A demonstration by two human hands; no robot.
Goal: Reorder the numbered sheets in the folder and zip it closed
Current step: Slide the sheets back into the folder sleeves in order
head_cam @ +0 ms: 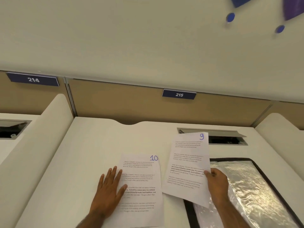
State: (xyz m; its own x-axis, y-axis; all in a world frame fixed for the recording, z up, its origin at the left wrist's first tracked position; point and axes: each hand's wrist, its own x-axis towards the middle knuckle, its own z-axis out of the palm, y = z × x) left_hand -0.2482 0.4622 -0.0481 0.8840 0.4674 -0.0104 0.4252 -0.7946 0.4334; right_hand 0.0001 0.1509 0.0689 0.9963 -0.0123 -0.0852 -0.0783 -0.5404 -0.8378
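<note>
A printed sheet numbered 10 (143, 178) lies flat on the white desk (79, 162). My left hand (109, 190) rests on its left edge with straight fingers. My right hand (217, 181) pinches the right edge of a sheet numbered 9 (187, 165) and holds it lifted, tilted above the desk. The sheet's lower corner hangs over the open folder (243, 191), a black-edged one with a shiny clear plastic inside, lying at the lower right.
A recessed cable box with a raised lid (225, 137) sits behind the folder. White side dividers (54, 122) flank the desk. A tan back panel carries a plate marked 215 (179, 94). The neighbouring desk at left has another recess (11, 129).
</note>
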